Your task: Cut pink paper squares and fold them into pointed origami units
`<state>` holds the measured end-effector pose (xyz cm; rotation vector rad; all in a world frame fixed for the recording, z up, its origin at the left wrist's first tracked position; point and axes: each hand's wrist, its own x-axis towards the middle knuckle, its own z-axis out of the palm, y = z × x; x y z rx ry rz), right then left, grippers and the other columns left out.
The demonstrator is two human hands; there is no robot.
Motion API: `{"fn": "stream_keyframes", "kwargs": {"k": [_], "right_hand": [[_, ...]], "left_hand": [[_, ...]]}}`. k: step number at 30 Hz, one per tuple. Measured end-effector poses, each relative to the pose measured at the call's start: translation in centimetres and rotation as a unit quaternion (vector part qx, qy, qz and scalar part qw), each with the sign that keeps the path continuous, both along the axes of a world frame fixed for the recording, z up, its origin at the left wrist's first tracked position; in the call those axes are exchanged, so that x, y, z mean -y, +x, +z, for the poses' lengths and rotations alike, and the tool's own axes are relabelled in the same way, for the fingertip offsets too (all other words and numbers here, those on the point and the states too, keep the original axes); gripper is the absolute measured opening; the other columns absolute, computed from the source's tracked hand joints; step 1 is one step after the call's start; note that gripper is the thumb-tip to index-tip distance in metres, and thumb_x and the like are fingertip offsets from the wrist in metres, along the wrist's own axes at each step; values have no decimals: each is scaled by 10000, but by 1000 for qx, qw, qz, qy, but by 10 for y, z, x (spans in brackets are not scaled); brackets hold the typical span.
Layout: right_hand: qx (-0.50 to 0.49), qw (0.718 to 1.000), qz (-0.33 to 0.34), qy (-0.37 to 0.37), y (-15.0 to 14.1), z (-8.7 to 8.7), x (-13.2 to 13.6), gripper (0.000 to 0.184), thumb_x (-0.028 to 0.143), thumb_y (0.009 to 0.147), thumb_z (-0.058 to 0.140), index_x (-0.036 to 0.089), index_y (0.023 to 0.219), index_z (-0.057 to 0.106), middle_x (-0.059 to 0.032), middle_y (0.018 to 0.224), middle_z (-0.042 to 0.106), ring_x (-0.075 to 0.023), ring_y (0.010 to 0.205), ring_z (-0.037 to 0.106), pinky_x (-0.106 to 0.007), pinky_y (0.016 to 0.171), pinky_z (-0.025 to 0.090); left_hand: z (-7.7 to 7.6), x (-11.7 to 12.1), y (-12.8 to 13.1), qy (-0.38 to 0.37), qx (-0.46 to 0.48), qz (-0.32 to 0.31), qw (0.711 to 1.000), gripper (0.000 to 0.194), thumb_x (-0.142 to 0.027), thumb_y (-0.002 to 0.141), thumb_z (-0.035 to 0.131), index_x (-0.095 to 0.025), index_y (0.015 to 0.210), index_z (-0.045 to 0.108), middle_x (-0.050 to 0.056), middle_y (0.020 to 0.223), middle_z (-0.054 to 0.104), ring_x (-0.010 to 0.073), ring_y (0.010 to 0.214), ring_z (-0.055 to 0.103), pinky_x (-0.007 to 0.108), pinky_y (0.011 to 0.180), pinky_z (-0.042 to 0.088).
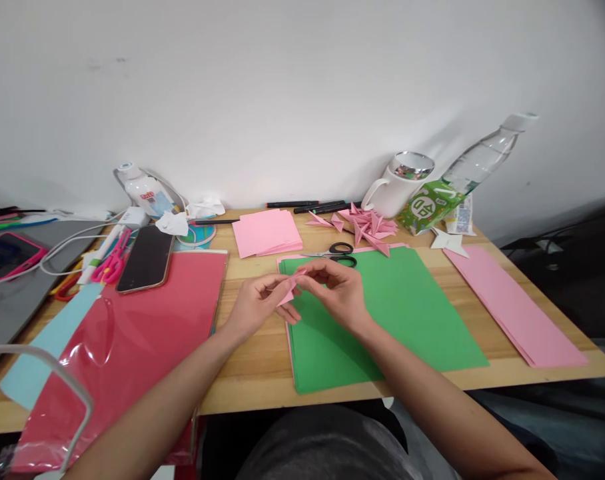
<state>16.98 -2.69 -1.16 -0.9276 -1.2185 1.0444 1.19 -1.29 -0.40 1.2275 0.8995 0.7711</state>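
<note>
Between both hands is a small folded piece of pink paper (286,297), held above the left edge of the green paper sheets (397,320). My left hand (262,300) pinches it between thumb and fingers, the lower fingers stretched out beneath. My right hand (338,287) grips its upper right end with the fingertips. Just behind the right hand lie black-handled scissors (340,253). A stack of pink paper squares (267,233) sits beyond the hands, and a pile of folded pink paper pieces (372,227) lies to its right.
Along the wall stand a white mug (397,183), a green carton (430,207) and a tilted plastic bottle (487,157). Pink paper strips (517,303) lie at right. At left are a phone (146,259), red paper in plastic (147,347), pink scissors (112,260) and a white cable (67,377).
</note>
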Motion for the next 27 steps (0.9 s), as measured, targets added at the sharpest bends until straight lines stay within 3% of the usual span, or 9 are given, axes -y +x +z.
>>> {"fn": "stream_keyframes", "kwargs": {"k": [6, 10, 14, 17, 21, 27], "right_hand": [[-24, 999, -32, -5, 1, 2, -2, 138, 317, 710, 759, 201, 702, 685, -8, 705, 698, -135, 615, 641, -271, 608, 550], [-37, 999, -19, -13, 1, 1, -2, 141, 330, 740, 735, 203, 718, 675, 5, 692, 680, -116, 603, 621, -256, 607, 541], [-31, 999, 11, -16, 0, -2, -1, 171, 291, 697, 777, 217, 827, 694, -5, 804, 701, -136, 726, 651, -261, 678, 548], [-23, 999, 30, -24, -2, -4, -1, 200, 303, 659, 804, 213, 810, 710, -19, 803, 717, -164, 763, 665, -294, 717, 556], [-37, 998, -1, -44, -3, -1, -2, 173, 330, 651, 803, 212, 739, 712, -14, 768, 718, -165, 717, 660, -307, 691, 555], [-79, 992, 17, -101, 1, -1, -7, 251, 373, 597, 829, 214, 742, 701, 4, 734, 706, -145, 645, 634, -308, 652, 560]], "left_hand": [[3, 2, 0, 73, 3, 51, 996, 304, -377, 755, 705, -135, 930, 648, 18, 670, 691, 194, 558, 700, 296, 518, 608], [3, 4, 0, 109, -10, 64, 992, 257, -351, 780, 678, -138, 922, 655, 11, 636, 696, 174, 539, 693, 274, 518, 608], [2, 6, 0, 129, -25, 87, 987, 288, -361, 789, 661, -131, 962, 648, 16, 644, 697, 169, 537, 691, 272, 516, 606], [2, 8, 1, 126, -18, 102, 987, 317, -370, 752, 697, -143, 952, 604, 34, 743, 718, 167, 541, 690, 282, 514, 604], [5, 9, 2, 109, 18, 105, 988, 312, -400, 720, 730, -173, 846, 556, 40, 823, 723, 188, 648, 713, 313, 603, 615], [4, 0, -4, 64, 31, 95, 993, 353, -489, 786, 646, -137, 803, 652, 69, 783, 728, 205, 638, 706, 324, 580, 599]]}}
